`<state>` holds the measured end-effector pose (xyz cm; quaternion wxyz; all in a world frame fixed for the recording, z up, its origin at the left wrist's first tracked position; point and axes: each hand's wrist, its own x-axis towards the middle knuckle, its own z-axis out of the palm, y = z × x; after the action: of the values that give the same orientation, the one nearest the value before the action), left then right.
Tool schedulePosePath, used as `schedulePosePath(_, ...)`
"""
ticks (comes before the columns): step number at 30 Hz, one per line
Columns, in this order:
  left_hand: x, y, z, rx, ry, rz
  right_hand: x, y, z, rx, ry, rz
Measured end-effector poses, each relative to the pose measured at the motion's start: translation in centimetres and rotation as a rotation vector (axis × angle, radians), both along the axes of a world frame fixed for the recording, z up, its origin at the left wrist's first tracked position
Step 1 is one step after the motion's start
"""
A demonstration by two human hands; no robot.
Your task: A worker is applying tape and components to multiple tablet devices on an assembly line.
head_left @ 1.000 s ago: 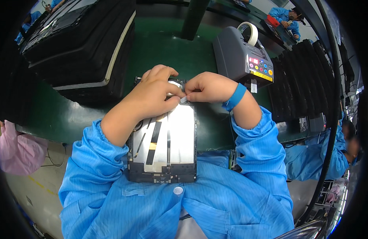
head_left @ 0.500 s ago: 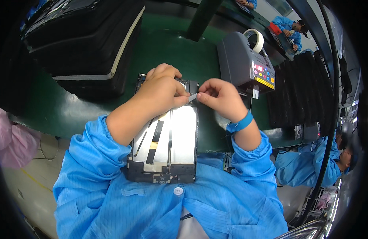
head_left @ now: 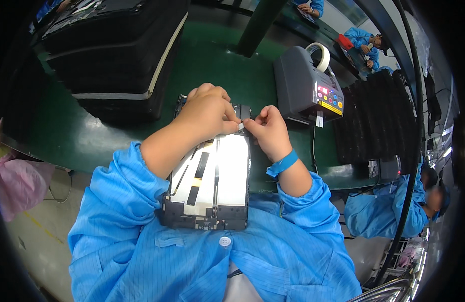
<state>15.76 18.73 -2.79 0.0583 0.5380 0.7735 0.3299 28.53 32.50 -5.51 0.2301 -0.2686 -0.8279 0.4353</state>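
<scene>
In front of me lies an opened tablet [head_left: 235, 173] with bare silvery metal, dark flex cables and black frame parts showing. A short whitish strip of tape [head_left: 241, 127] is at its upper right part, between the fingertips of both hands. My left hand [head_left: 207, 115] reaches across the tablet's upper end, curled, with thumb and forefinger pinched at the strip's left end. From the right, my right hand [head_left: 270, 132], with a blue band at the wrist, pinches the strip's other end between thumb and forefinger. My left hand hides part of the tablet's top.
A grey tape dispenser [head_left: 305, 85] with a white tape roll [head_left: 320, 55] stands at the back right, a piece of tape sticking out its front. A tall black stack [head_left: 111, 65] is at the left, dark stacked sheets [head_left: 375, 121] at the right. A green post [head_left: 260, 30] rises behind.
My right hand has moved left and slightly down, closer to my left hand. Less of the tape strip shows between them, and it lies nearer the tablet. My left hand has barely moved.
</scene>
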Motion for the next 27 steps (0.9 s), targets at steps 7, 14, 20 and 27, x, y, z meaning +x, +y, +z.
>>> schedulePosePath(7,-0.7,0.9,2.4,-0.246,-0.193,0.069,-0.5,0.3,-0.4,-0.122,0.026,0.047)
schedulePosePath(14,3.1,-8.1,2.7,0.112,0.065,0.093,5.2,-1.7,-0.5,-0.024,0.099,0.043)
schedulePosePath(20,9.0,-18.1,0.4,-0.124,-0.12,0.03,10.5,-9.2,0.9,0.364,-0.255,0.279)
schedulePosePath(27,9.8,-16.8,4.7,0.084,-0.062,-0.054,11.2,-10.0,2.8,-0.086,0.309,0.219)
